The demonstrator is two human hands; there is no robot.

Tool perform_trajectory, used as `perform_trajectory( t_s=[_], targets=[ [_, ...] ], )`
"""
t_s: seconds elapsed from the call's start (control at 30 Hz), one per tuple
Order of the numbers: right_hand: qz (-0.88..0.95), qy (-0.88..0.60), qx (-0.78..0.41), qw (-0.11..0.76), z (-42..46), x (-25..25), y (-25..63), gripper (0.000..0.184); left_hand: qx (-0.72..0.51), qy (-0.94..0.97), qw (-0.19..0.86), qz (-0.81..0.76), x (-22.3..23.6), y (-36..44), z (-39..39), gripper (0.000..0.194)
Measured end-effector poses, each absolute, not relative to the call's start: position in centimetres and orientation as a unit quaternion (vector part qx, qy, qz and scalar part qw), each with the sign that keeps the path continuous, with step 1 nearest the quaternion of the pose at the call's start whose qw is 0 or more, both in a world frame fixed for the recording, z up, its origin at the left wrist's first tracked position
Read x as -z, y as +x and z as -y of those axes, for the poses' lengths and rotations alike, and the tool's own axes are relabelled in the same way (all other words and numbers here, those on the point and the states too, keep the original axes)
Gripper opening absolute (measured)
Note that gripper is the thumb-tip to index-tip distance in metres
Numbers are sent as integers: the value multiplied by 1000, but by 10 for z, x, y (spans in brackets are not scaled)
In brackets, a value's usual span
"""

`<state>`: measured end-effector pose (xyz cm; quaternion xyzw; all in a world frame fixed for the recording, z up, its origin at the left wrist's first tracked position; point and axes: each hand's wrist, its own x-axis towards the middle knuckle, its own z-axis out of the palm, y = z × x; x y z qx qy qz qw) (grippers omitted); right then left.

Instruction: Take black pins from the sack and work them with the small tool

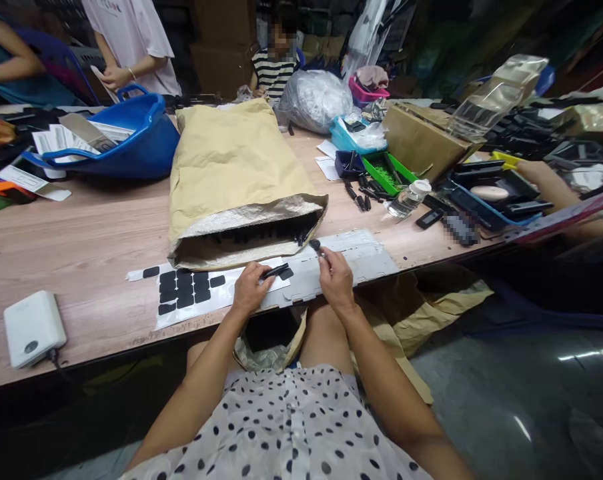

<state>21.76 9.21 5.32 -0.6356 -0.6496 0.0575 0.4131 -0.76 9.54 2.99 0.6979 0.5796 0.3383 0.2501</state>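
Observation:
Close to the table's front edge, my left hand (pixel 250 288) is closed round a slim black stick-like piece (pixel 276 271) that points to the right. My right hand (pixel 335 277) pinches a small tool with a dark rounded head (pixel 315 246); its exact kind is unclear. Under my left hand lies a white backing sheet (pixel 181 315) with rows of black rounded stickers (pixel 184 288). A grey flat board (pixel 366 257) lies beneath my right hand. Just beyond both hands, a large tan paper sack (pixel 231 160) opens toward me, with dark pieces inside.
A white power bank (pixel 34 328) with a cable sits at left. Behind are a blue basket (pixel 126 157) of papers, a green tray (pixel 389 172), a clear bottle (pixel 406 200) and a blue tray (pixel 496 207) near another person's hand (pixel 536 175). Other people are across the table.

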Motion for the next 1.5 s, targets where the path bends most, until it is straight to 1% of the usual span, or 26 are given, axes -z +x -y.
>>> perform_trajectory(
  t_s=[0.1,0.17,0.27,0.47,0.67,0.87,1.0,1.07,1.2,1.27,1.37,1.5],
  targets=[
    [692,-569,-132,425,-78,-59,195,33,-348,696,257,-573,-29,-7,-96,15],
    [706,-551,-152,419,-72,-60,184,33,-353,696,256,-571,-28,-7,-96,14],
    [718,-546,-145,407,-68,-59,174,34,-358,697,251,-569,-27,-5,-97,14],
    [734,-571,-118,348,-65,-56,172,35,-360,696,250,-569,-24,-4,-98,14],
    [741,-549,-116,369,-61,-63,166,36,-352,698,252,-571,-25,-4,-98,15],
    [746,-555,-133,343,-61,-55,160,34,-342,693,256,-581,-29,-4,-98,15],
    [707,-603,-87,359,-73,-56,181,34,-346,691,249,-584,-31,-1,-97,15],
    [670,-651,-51,352,-83,-57,198,35,-347,689,246,-588,-32,0,-96,14],
    [595,-746,13,299,-105,-52,234,32,-347,684,252,-590,-33,0,-96,9],
    [575,-771,30,273,-114,-46,245,32,-344,684,259,-589,-34,0,-96,10],
    [564,-788,48,242,-121,-38,250,31,-339,685,270,-586,-36,-1,-95,13],
    [561,-793,77,224,-121,-32,244,31,-333,687,273,-585,-39,-2,-94,13]
  ],
)
